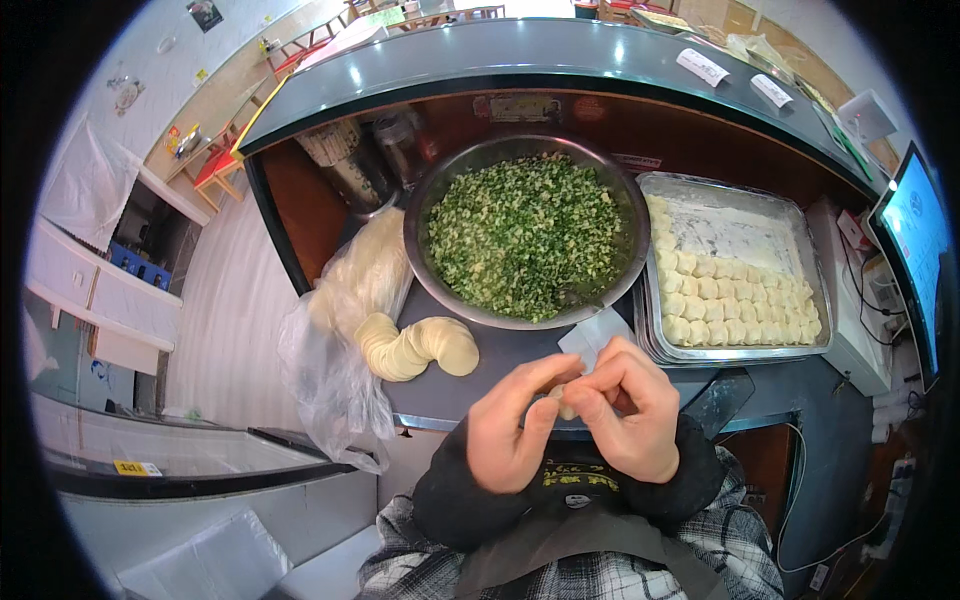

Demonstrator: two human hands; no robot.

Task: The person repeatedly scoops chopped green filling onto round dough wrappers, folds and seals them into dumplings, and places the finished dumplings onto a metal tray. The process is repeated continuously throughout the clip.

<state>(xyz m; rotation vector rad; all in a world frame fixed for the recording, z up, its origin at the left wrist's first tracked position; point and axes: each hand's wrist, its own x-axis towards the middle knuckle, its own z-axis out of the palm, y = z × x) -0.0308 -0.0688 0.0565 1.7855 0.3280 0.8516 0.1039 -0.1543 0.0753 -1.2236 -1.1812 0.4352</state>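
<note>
Close to my body, before the counter's front edge, my left hand [517,424] and my right hand [630,412] meet around a small dumpling [562,403], thumbs and fingertips pressing its dough. The fingers hide most of it. Beyond them stands a large steel bowl [415,259] of chopped green filling [525,232]; a utensil partly sunk in it shows at the lower right rim. Round dough wrappers [420,349] lie fanned in a curved row left of my hands. On the right, a metal tray [825,300] holds rows of shaped dumplings [727,307] beside a floury bare part.
A plastic bag [349,300] with more wrappers lies left of the bowl. A white paper or card [595,337] lies just behind my hands. Metal canisters [352,169] stand at the back left. A raised counter ledge [480,56] runs behind the bowl; a monitor [915,247] stands far right.
</note>
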